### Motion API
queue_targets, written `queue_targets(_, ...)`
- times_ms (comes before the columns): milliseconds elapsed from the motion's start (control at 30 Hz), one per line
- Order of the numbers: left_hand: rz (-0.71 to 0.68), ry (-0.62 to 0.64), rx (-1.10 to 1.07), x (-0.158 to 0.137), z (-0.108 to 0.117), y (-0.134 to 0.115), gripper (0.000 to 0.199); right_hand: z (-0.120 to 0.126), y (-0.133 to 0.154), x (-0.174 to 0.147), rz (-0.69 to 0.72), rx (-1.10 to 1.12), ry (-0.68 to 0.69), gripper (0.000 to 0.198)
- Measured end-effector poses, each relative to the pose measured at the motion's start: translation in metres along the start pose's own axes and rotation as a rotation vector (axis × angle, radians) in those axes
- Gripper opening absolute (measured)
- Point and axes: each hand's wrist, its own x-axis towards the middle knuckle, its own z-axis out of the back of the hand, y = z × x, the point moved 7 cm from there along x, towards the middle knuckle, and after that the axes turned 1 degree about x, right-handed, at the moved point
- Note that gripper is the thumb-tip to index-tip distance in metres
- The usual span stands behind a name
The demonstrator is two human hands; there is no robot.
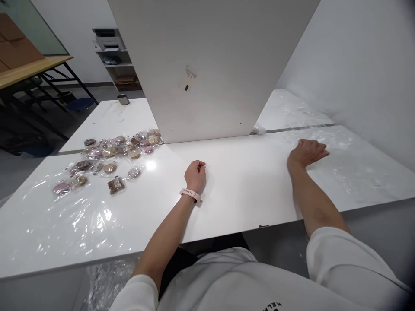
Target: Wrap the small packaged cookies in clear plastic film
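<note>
Clear-wrapped discs (110, 168) scattered on white table (240, 181), left of your left hand (195, 176), spread slanting away rightward. Left hand nearer, loosely curled closed; right hand (307, 153) beside plastic film (353, 168), fingers bent, grip unclear.

A white wall (363, 65) fills the upper right, while shelving (119, 65), apparently bearing a printer (110, 42), and a wood-topped table (53, 63) stand upper left.

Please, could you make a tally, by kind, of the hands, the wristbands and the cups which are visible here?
Bare left hand and bare right hand: 2
Pale pink wristband: 1
Small grey round cup: 1
Total: 4
</note>
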Motion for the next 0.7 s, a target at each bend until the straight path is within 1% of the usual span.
queue_targets(33, 0.001, 0.000, 0.001, 0.000, 0.000, 0.000, 0.020, -0.002, 0.007, -0.013, -0.028, -0.059, -0.057, 0.055)
queue_targets(67, 0.003, 0.002, 0.001, 0.000, 0.000, -0.001, 0.019, -0.002, 0.017, -0.030, -0.063, -0.153, -0.196, 0.052)
queue_targets(100, 0.005, 0.009, -0.001, 0.000, 0.000, -0.003, 0.018, -0.007, 0.032, -0.050, -0.075, -0.192, -0.288, 0.048)
queue_targets(133, 0.007, 0.026, -0.011, -0.002, 0.000, -0.005, 0.014, -0.019, 0.050, -0.071, -0.069, -0.226, -0.327, 0.043)
queue_targets(167, 0.014, 0.060, -0.040, -0.004, 0.000, -0.008, 0.012, -0.035, 0.073, -0.093, -0.024, -0.266, -0.314, 0.037)
queue_targets(200, 0.037, 0.114, -0.099, -0.006, -0.001, -0.010, 0.014, -0.055, 0.098, -0.114, 0.055, -0.259, -0.246, 0.034)
queue_targets(233, 0.082, 0.194, -0.194, -0.010, -0.003, -0.012, 0.024, -0.075, 0.123, -0.135, 0.129, -0.218, -0.159, 0.031)
queue_targets(300, 0.226, 0.406, -0.453, -0.022, -0.006, -0.012, 0.054, -0.105, 0.166, -0.175, 0.203, -0.148, -0.048, 0.026)
queue_targets(333, 0.307, 0.490, -0.583, -0.029, -0.003, -0.011, 0.068, -0.117, 0.183, -0.192, 0.228, -0.080, 0.021, 0.024)
queue_targets(367, 0.377, 0.532, -0.687, -0.035, 0.003, -0.009, 0.078, -0.127, 0.197, -0.207, 0.241, -0.008, 0.090, 0.023)
queue_targets(400, 0.429, 0.527, -0.754, -0.039, 0.013, -0.005, 0.083, -0.135, 0.208, -0.219, 0.247, 0.067, 0.166, 0.024)
queue_targets(467, 0.479, 0.428, -0.785, -0.044, 0.042, 0.008, 0.083, -0.147, 0.224, -0.239, 0.251, 0.185, 0.344, 0.028)
queue_targets(533, 0.482, 0.347, -0.742, -0.050, 0.070, 0.021, 0.078, -0.153, 0.238, -0.254, 0.289, 0.240, 0.585, 0.028)
queue_targets(567, 0.474, 0.338, -0.709, -0.054, 0.080, 0.025, 0.076, -0.152, 0.245, -0.260, 0.333, 0.268, 0.727, 0.030)
queue_targets(600, 0.461, 0.339, -0.673, -0.058, 0.089, 0.029, 0.073, -0.146, 0.252, -0.266, 0.379, 0.310, 0.873, 0.038)
queue_targets(633, 0.444, 0.341, -0.633, -0.062, 0.095, 0.031, 0.070, -0.136, 0.256, -0.271, 0.414, 0.368, 1.020, 0.048)
queue_targets(667, 0.429, 0.348, -0.591, -0.065, 0.100, 0.033, 0.068, -0.122, 0.257, -0.271, 0.422, 0.431, 1.125, 0.054)
queue_targets(700, 0.417, 0.356, -0.553, -0.068, 0.103, 0.034, 0.066, -0.103, 0.253, -0.263, 0.394, 0.485, 1.138, 0.050)
